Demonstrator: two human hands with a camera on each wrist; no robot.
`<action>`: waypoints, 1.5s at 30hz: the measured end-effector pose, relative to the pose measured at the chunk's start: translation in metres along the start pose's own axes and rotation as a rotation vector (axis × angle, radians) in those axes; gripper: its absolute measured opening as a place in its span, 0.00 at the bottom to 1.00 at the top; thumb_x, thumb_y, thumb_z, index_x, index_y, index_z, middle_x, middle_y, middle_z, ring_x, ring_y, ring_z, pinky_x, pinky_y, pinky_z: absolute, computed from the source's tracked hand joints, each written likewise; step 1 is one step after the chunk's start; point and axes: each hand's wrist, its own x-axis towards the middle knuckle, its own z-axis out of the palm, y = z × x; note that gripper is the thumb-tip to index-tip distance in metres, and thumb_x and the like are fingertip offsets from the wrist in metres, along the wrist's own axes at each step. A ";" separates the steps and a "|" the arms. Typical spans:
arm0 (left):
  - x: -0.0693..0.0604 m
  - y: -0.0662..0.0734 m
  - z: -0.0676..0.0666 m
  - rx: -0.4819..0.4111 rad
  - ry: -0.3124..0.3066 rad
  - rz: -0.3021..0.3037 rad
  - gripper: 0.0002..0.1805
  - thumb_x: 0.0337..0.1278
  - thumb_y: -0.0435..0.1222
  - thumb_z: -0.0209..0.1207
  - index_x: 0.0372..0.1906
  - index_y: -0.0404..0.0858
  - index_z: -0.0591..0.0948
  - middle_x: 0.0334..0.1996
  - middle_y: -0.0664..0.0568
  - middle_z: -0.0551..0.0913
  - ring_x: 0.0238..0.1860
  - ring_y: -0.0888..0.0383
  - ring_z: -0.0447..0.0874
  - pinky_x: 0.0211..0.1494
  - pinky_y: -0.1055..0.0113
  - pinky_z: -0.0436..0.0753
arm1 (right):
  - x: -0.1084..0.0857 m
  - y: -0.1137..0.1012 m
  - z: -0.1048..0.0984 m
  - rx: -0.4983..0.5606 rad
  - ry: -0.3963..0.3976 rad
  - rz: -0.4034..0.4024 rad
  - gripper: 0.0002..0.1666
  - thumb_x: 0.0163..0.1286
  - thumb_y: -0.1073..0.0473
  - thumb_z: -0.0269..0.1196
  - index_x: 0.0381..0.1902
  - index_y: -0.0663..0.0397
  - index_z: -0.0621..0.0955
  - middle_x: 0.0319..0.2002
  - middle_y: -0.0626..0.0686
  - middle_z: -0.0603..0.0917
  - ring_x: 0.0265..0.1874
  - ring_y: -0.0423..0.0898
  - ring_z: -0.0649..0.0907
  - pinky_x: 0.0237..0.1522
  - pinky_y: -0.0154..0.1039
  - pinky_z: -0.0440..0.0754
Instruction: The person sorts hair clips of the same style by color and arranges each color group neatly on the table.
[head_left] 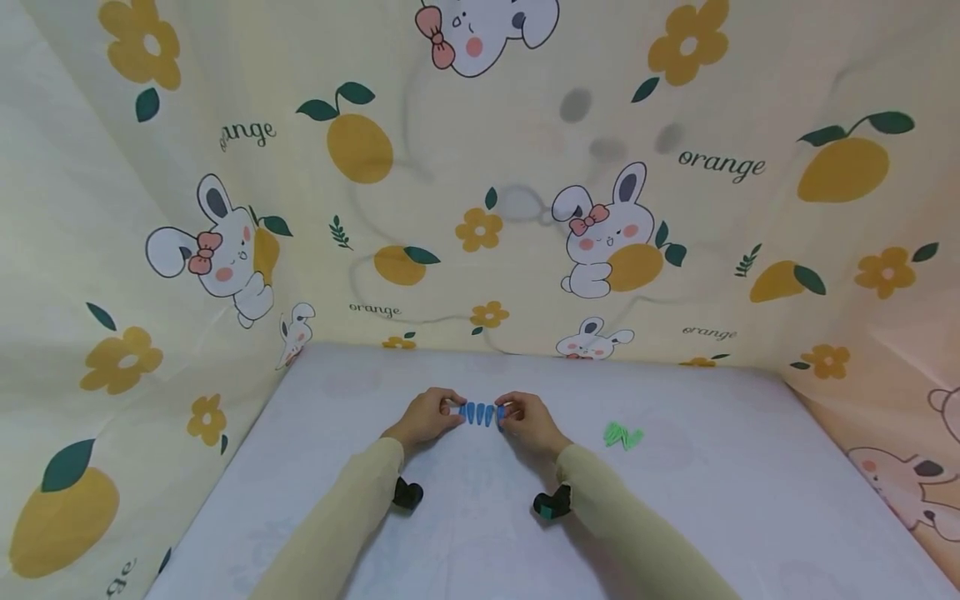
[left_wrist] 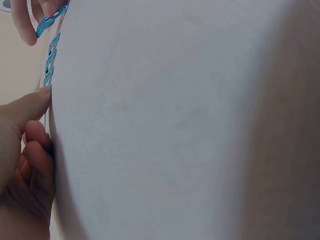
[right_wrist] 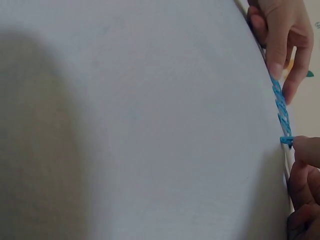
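A patterned cloth (head_left: 442,167) of rabbits, flowers and oranges hangs behind a row of blue pieces (head_left: 480,413), and the white-covered table (head_left: 480,525) lies beneath the row and spreads all round it. Two pale sleeves, the left sleeve (head_left: 337,508) and the right sleeve (head_left: 637,525), slant inward from the near side of the row, so the forearms converge on it; both are cut off by the bottom edge of the head view. The left hand (head_left: 429,415) bends in at the row's left end, its grip narrow, thumb on the near side and a finger on the far side of the leftmost piece (head_left: 462,412). The right hand (head_left: 531,421) mirrors it at the row's right end, pinching the rightmost piece (head_left: 501,414) between thumb and finger. Dark wrist devices (head_left: 553,504) sit nearer than the row, one on the inner side of each cuff. Green pieces (head_left: 621,435) lie to the right of the row, overlapping too closely to count. The leftmost piece is partly covered by fingers. Both wrist views catch the row only near a side edge, nearly edge-on; whether its pieces are joined is hard to make out.
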 end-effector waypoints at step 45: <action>-0.006 0.001 -0.001 -0.014 0.008 0.038 0.18 0.64 0.40 0.66 0.58 0.46 0.84 0.21 0.56 0.70 0.25 0.59 0.68 0.34 0.65 0.68 | 0.002 -0.008 0.006 -0.125 0.011 0.045 0.19 0.69 0.67 0.63 0.57 0.62 0.83 0.43 0.55 0.81 0.40 0.46 0.78 0.46 0.40 0.78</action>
